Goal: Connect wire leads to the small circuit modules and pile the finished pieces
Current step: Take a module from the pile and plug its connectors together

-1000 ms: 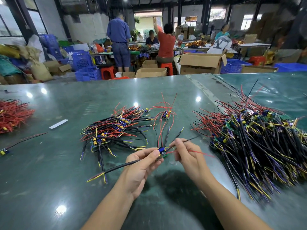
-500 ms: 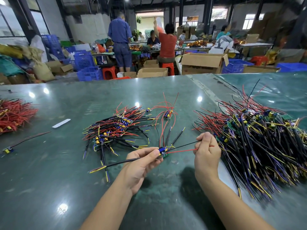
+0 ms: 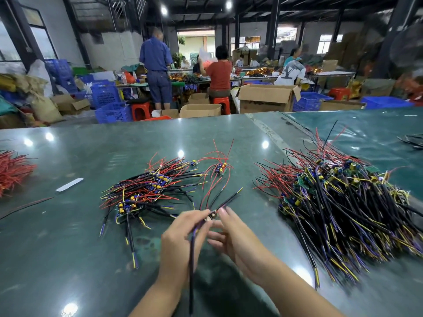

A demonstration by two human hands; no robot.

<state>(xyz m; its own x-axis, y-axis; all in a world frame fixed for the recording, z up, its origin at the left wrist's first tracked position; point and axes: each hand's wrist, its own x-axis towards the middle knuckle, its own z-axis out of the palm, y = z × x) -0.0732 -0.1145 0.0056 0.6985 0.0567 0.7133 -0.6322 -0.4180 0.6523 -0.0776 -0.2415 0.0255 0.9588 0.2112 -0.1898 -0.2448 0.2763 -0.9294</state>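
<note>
Near the desk's front edge, the left hand (image 3: 183, 234) pinched a small module (image 3: 211, 216) with floppy leads; the right hand (image 3: 231, 234) touched it with loosely curled fingers. Light and fragile, it seemed best gripped by the board's edges.

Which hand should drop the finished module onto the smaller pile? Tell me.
Left, probably. The left hand already pinches the module and its black lead, and the smaller pile lies on its side of the table; the right hand only touches it.
</note>
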